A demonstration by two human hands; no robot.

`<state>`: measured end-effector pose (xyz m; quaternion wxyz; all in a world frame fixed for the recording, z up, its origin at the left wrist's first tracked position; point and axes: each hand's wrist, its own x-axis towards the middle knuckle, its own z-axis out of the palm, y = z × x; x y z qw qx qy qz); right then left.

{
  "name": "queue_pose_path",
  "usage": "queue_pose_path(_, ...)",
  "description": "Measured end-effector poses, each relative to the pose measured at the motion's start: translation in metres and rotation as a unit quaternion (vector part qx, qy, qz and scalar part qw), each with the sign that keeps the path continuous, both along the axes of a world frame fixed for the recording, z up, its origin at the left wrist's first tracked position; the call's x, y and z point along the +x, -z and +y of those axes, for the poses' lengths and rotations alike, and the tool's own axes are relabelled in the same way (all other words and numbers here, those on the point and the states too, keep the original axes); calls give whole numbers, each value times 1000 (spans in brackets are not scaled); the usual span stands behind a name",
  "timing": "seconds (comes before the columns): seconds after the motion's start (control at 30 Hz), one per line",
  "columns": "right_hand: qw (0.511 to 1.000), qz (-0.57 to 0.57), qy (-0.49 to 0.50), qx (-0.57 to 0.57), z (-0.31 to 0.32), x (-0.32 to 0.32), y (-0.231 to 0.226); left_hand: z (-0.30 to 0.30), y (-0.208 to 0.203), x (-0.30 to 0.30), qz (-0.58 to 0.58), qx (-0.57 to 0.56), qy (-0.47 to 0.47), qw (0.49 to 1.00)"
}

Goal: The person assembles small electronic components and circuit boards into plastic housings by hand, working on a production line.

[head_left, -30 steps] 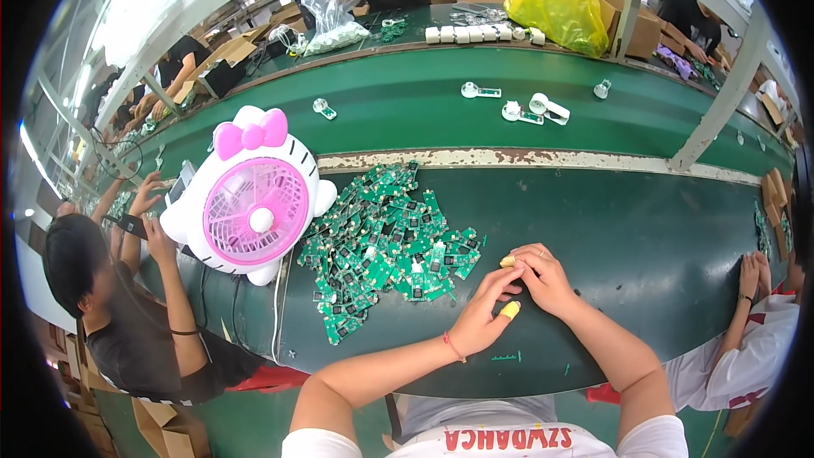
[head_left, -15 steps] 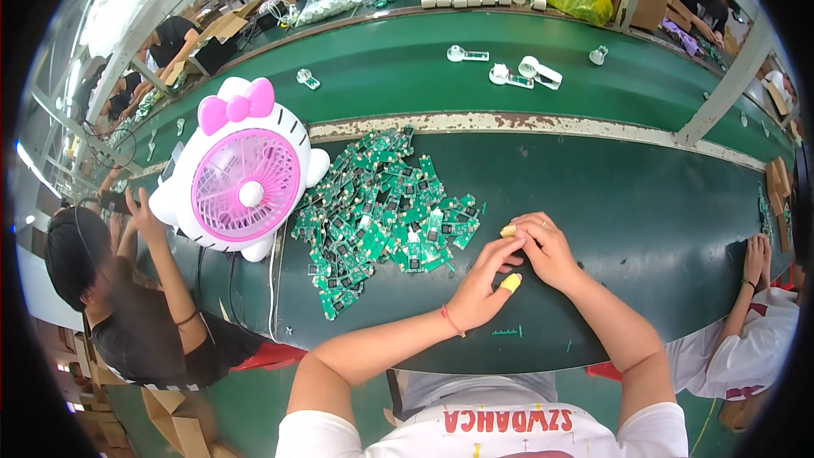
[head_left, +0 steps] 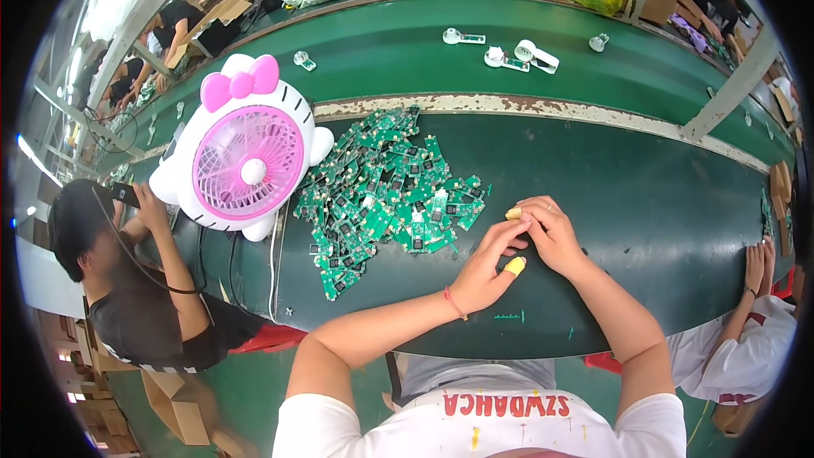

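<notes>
My left hand [head_left: 483, 275] and my right hand [head_left: 553, 236] meet just above the green table, their fingertips touching. A yellow finger cot [head_left: 515, 266] covers my left thumb, which stands apart from its stretched fingers. At the touching fingertips shows a second yellow cover [head_left: 514, 214]; whose finger wears it I cannot tell. The right fingers are bent and pressed together there; anything pinched between them is hidden. To the left of my hands spreads a heap of small green circuit boards [head_left: 386, 191]. Thin green strips [head_left: 509, 316] lie on the table near my left wrist.
A white and pink cat-shaped fan [head_left: 252, 171] stands left of the boards, cables [head_left: 275, 276] hanging by it. Beyond a worn ledge [head_left: 500, 103], a green belt [head_left: 356, 42] carries white device parts [head_left: 509, 59]. Another person [head_left: 140, 280] sits at left, one [head_left: 742, 331] at right.
The whole view has shifted slightly, so table things sit a little higher. My hands stay together at nearly the same spot. The person at left has lowered a raised hand to a dark object.
</notes>
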<state>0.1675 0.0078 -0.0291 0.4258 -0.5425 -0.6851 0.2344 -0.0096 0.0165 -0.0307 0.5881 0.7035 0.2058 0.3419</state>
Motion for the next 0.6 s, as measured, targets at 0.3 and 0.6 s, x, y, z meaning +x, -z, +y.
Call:
queue_pose_path(0.3,1000,0,6,-6,1,1,3,1,-3,1,-11,12,-11,1000)
queue_pose_path(0.6,1000,-5,0,4,1,2,3,0,-2,2,-13,11,-12,1000)
